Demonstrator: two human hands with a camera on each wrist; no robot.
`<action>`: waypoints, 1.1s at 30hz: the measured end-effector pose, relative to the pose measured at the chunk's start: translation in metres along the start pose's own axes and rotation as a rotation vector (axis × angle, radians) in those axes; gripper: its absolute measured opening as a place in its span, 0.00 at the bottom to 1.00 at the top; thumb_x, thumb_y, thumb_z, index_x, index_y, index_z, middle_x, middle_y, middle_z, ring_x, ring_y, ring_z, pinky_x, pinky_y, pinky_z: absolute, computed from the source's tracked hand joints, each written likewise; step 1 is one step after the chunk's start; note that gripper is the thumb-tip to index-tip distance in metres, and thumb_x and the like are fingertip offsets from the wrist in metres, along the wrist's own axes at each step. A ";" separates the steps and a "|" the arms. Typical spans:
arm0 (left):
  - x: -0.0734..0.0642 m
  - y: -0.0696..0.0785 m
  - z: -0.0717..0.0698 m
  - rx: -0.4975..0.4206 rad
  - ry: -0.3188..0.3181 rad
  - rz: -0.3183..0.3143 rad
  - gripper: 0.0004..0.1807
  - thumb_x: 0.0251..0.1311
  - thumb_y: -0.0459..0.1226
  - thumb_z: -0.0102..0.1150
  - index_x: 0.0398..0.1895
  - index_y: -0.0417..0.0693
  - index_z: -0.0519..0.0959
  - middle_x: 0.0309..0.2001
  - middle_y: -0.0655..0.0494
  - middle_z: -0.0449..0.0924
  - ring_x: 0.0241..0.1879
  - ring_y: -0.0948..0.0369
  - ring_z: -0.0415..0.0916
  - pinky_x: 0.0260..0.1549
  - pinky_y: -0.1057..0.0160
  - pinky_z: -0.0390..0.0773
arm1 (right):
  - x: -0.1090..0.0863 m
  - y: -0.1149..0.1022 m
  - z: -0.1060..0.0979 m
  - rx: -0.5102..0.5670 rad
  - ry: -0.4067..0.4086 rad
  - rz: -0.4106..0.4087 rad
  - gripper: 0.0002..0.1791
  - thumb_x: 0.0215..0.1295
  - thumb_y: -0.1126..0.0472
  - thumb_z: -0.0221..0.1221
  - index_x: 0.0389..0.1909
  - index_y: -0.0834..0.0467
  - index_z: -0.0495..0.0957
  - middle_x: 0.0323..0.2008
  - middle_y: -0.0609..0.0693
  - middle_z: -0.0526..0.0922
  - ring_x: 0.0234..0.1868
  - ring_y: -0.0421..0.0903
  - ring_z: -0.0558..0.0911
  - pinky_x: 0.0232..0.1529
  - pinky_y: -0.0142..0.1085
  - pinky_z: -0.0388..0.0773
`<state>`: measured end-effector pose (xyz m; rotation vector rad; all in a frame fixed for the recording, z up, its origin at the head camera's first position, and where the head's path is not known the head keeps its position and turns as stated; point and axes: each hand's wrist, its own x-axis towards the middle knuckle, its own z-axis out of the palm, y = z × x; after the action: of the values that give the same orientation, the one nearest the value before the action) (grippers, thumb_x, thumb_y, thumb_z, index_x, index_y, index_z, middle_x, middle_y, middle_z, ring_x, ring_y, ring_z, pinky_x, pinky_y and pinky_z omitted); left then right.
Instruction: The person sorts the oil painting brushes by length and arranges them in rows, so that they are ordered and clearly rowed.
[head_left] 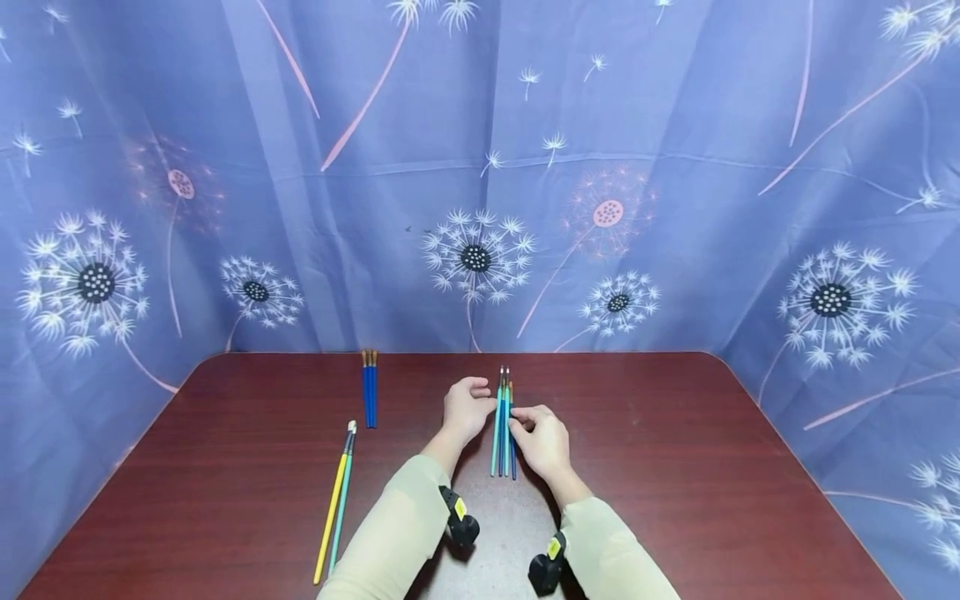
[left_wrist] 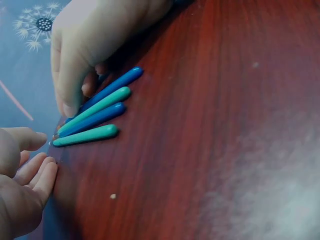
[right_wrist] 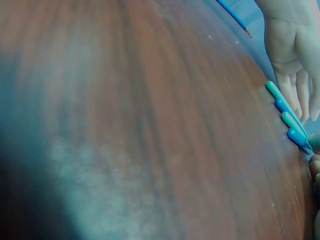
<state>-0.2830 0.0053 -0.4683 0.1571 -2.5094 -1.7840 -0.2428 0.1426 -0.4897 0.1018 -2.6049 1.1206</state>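
Note:
Between the two hands, two teal paintbrushes point(head_left: 495, 446) and two blue paintbrushes point(head_left: 513, 458) lie side by side on the table, bristles toward the back edge. My right hand point(head_left: 543, 437) is at the right side of this row; its thumb and curled fingers pinch the outermost blue brush. In the left wrist view, the right thumb partly hides that brush. My left hand point(head_left: 467, 410) lies at the row's left side with loosely extended fingers, holding nothing. The left wrist view shows a small gap between the left fingers point(left_wrist: 45, 175) and the nearest teal brush point(left_wrist: 87, 135).
Several short blue brushes point(head_left: 370, 396) lie together at the back left. Nearer the front left are a long yellow brush point(head_left: 330, 517) and a long teal brush point(head_left: 342, 508), with pale bristles. A blue dandelion-print curtain point(head_left: 480, 167) hangs behind the dark red wooden table point(head_left: 675, 467).

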 end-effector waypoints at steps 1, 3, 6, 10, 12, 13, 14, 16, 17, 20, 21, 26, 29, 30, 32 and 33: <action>-0.001 0.000 0.001 0.002 -0.002 0.007 0.20 0.52 0.31 0.64 0.51 0.40 0.78 0.43 0.46 0.84 0.46 0.52 0.82 0.47 0.56 0.80 | -0.001 0.001 0.000 -0.002 0.002 0.002 0.10 0.59 0.58 0.62 0.40 0.55 0.85 0.31 0.45 0.81 0.31 0.40 0.79 0.34 0.35 0.74; -0.003 0.001 0.003 0.008 0.002 0.013 0.21 0.52 0.30 0.64 0.52 0.40 0.77 0.43 0.46 0.84 0.46 0.52 0.82 0.46 0.57 0.80 | -0.001 0.002 -0.001 -0.006 0.005 0.001 0.10 0.59 0.58 0.62 0.40 0.55 0.85 0.31 0.46 0.81 0.31 0.41 0.79 0.34 0.35 0.74; -0.004 0.002 0.006 0.022 0.022 0.027 0.22 0.53 0.30 0.64 0.53 0.40 0.77 0.42 0.46 0.84 0.46 0.52 0.82 0.46 0.57 0.81 | -0.001 0.002 -0.001 0.000 0.010 -0.007 0.10 0.59 0.58 0.62 0.41 0.55 0.85 0.31 0.46 0.82 0.31 0.41 0.80 0.35 0.36 0.74; -0.004 0.002 0.010 0.058 0.041 0.035 0.21 0.53 0.31 0.64 0.53 0.41 0.77 0.43 0.47 0.84 0.46 0.54 0.82 0.46 0.57 0.81 | 0.000 0.002 -0.002 0.005 0.015 -0.019 0.11 0.58 0.58 0.62 0.41 0.56 0.85 0.31 0.46 0.82 0.31 0.42 0.80 0.34 0.36 0.74; -0.005 0.001 0.011 0.077 0.048 0.040 0.20 0.53 0.31 0.65 0.52 0.41 0.78 0.43 0.48 0.84 0.45 0.54 0.82 0.45 0.57 0.81 | -0.001 0.003 -0.002 0.005 0.015 -0.022 0.11 0.58 0.58 0.62 0.40 0.56 0.85 0.31 0.46 0.82 0.31 0.42 0.80 0.34 0.36 0.74; -0.005 0.001 0.011 0.084 0.052 0.042 0.20 0.53 0.31 0.65 0.51 0.41 0.78 0.43 0.48 0.84 0.45 0.55 0.82 0.45 0.58 0.81 | -0.001 0.003 -0.002 0.004 0.015 -0.021 0.11 0.58 0.58 0.63 0.40 0.56 0.85 0.31 0.46 0.82 0.31 0.41 0.80 0.34 0.36 0.74; -0.006 0.001 0.011 0.088 0.055 0.041 0.19 0.53 0.31 0.65 0.51 0.41 0.78 0.42 0.48 0.84 0.44 0.55 0.82 0.45 0.58 0.81 | -0.001 0.002 -0.001 0.005 0.013 -0.019 0.11 0.58 0.58 0.63 0.40 0.55 0.85 0.31 0.46 0.82 0.31 0.41 0.80 0.35 0.36 0.74; -0.005 0.000 0.011 0.096 0.065 0.046 0.19 0.52 0.31 0.65 0.50 0.41 0.79 0.42 0.48 0.85 0.44 0.55 0.82 0.45 0.57 0.80 | -0.001 0.002 -0.001 0.004 0.013 -0.019 0.11 0.58 0.58 0.63 0.40 0.55 0.85 0.31 0.46 0.82 0.31 0.41 0.80 0.35 0.36 0.75; -0.005 0.000 0.012 0.099 0.069 0.049 0.18 0.52 0.31 0.65 0.49 0.40 0.79 0.42 0.48 0.85 0.43 0.55 0.82 0.45 0.57 0.80 | -0.001 0.002 -0.001 0.004 0.013 -0.020 0.11 0.58 0.58 0.63 0.40 0.55 0.85 0.32 0.46 0.82 0.31 0.41 0.80 0.35 0.37 0.75; -0.005 0.000 0.012 0.102 0.084 0.057 0.18 0.51 0.30 0.65 0.48 0.40 0.79 0.41 0.48 0.85 0.43 0.55 0.82 0.45 0.58 0.80 | 0.000 0.001 0.000 0.001 0.011 -0.020 0.11 0.58 0.57 0.63 0.41 0.55 0.85 0.32 0.46 0.82 0.31 0.41 0.80 0.36 0.37 0.75; -0.005 0.000 0.012 0.098 0.090 0.062 0.18 0.51 0.29 0.65 0.48 0.39 0.79 0.41 0.48 0.85 0.43 0.55 0.82 0.45 0.58 0.80 | 0.000 0.001 0.000 -0.002 0.011 -0.022 0.11 0.58 0.57 0.63 0.41 0.55 0.85 0.32 0.46 0.82 0.31 0.41 0.81 0.36 0.37 0.75; -0.007 -0.001 0.015 0.078 0.110 0.063 0.21 0.50 0.29 0.65 0.51 0.38 0.77 0.41 0.47 0.84 0.43 0.53 0.82 0.43 0.57 0.81 | 0.000 0.001 0.000 -0.003 0.007 -0.021 0.11 0.58 0.57 0.63 0.41 0.55 0.85 0.32 0.46 0.82 0.31 0.41 0.81 0.35 0.36 0.75; -0.007 -0.002 0.018 0.094 0.124 0.049 0.25 0.51 0.29 0.64 0.56 0.41 0.74 0.42 0.49 0.84 0.45 0.54 0.81 0.43 0.57 0.80 | 0.000 0.001 0.001 -0.001 0.007 -0.017 0.11 0.58 0.57 0.63 0.40 0.55 0.85 0.32 0.46 0.82 0.31 0.41 0.81 0.36 0.36 0.75; -0.008 -0.002 0.019 0.101 0.130 0.044 0.27 0.52 0.29 0.64 0.58 0.42 0.73 0.42 0.49 0.84 0.45 0.55 0.81 0.44 0.57 0.80 | 0.000 0.001 0.000 0.000 0.008 -0.016 0.11 0.58 0.57 0.63 0.40 0.55 0.85 0.32 0.46 0.82 0.31 0.41 0.81 0.36 0.36 0.75; -0.008 -0.002 0.021 0.113 0.142 0.039 0.29 0.52 0.29 0.63 0.60 0.43 0.71 0.42 0.51 0.84 0.45 0.56 0.81 0.43 0.57 0.80 | 0.000 0.001 0.000 0.001 0.011 -0.013 0.11 0.57 0.57 0.63 0.40 0.55 0.85 0.32 0.46 0.82 0.31 0.41 0.81 0.36 0.36 0.75; -0.008 -0.002 0.021 0.119 0.150 0.037 0.30 0.52 0.29 0.63 0.61 0.43 0.70 0.42 0.51 0.84 0.44 0.56 0.81 0.43 0.57 0.80 | 0.000 0.001 0.000 0.001 0.012 -0.014 0.11 0.57 0.57 0.63 0.40 0.55 0.85 0.32 0.46 0.82 0.31 0.41 0.81 0.36 0.37 0.75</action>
<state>-0.2770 0.0257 -0.4773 0.2389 -2.4947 -1.5472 -0.2431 0.1433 -0.4910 0.1129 -2.5896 1.1141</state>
